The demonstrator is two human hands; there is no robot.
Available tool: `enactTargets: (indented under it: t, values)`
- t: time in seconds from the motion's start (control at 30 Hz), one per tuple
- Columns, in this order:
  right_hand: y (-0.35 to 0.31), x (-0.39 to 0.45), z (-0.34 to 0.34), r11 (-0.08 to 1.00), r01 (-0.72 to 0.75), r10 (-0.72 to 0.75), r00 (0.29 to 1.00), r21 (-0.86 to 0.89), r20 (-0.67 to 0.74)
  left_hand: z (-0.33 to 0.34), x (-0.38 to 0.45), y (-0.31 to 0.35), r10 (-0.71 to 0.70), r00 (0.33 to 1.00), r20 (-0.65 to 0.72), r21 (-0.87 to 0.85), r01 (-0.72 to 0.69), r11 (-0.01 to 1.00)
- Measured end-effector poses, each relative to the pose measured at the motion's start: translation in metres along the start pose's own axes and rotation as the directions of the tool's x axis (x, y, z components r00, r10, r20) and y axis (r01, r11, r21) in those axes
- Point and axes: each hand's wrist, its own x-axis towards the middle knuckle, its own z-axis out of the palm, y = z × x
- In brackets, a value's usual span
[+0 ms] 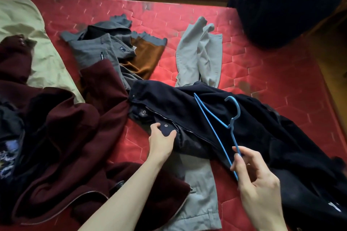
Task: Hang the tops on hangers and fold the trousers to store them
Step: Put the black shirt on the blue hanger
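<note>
On red mattress (262,65), navy jacket (187,110) lies centre. I see left hand (161,140) pinching its snap flap; right hand (257,172) at 5 o'clock pinches blue hanger (216,127) over jacket. Risk: hanger arm snags zipper, or thin wire slips from loose fingertip hold.

No legible text on the clothes

The grey top (97,48) on the red mattress (262,73) carries two small dark labels (122,49) with pale marks, one on its chest and one at its hem, but both are too small and blurred to read.
</note>
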Motion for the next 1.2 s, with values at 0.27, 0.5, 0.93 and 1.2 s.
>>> enactTargets:
  t: [0.27,0.5,0.93,1.2]
  values:
    - [-0.013,-0.001,0.010,0.999,-0.035,0.035,0.999,0.023,0.001,-0.003,0.000,0.025,-0.109,0.989,0.096,-0.392,0.138,0.910]
    - [-0.029,-0.006,-0.002,0.988,-0.152,0.151,0.988,0.000,-0.009,-0.026,-0.047,0.051,0.176,0.983,-0.049,-0.284,-0.182,0.941]
    - [-0.103,0.022,-0.035,0.970,-0.163,0.189,0.971,-0.179,0.143,-0.070,-0.208,0.122,0.528,0.827,0.196,-0.419,-0.416,0.807]
    - [-0.126,0.039,-0.038,0.898,-0.284,0.369,0.902,-0.335,0.225,-0.111,-0.263,0.166,0.604,0.746,0.281,-0.450,-0.454,0.769]
